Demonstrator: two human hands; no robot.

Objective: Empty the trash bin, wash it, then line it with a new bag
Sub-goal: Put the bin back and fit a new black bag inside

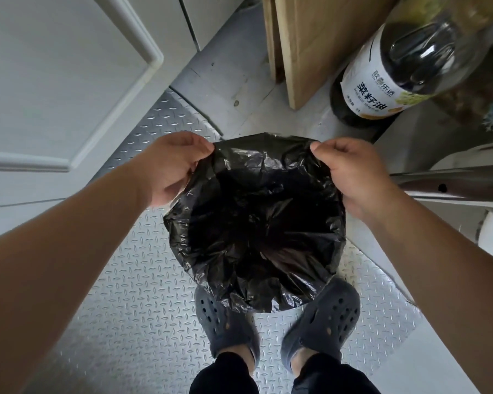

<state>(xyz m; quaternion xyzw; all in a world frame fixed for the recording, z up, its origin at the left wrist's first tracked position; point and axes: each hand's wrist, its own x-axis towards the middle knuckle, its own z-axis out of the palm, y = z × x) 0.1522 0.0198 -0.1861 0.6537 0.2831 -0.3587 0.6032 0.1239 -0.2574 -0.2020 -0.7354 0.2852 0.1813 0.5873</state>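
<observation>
A black plastic bag (254, 220) hangs open over a round bin on the floor, between my feet and the wall. The bag covers the bin completely, so the bin itself is hidden. My left hand (171, 163) pinches the bag's far left edge. My right hand (350, 169) pinches the far right edge. Between them the rim is stretched taut. The bag's near edge drapes down over the bin's front side, just above my dark clogs.
A large bottle of dark oil (382, 78) stands at the back right beside a leaning wooden board (310, 46). A white panelled door (54, 81) is on the left. A metal bar (453, 183) juts in from the right. The floor is embossed metal plate (125, 294).
</observation>
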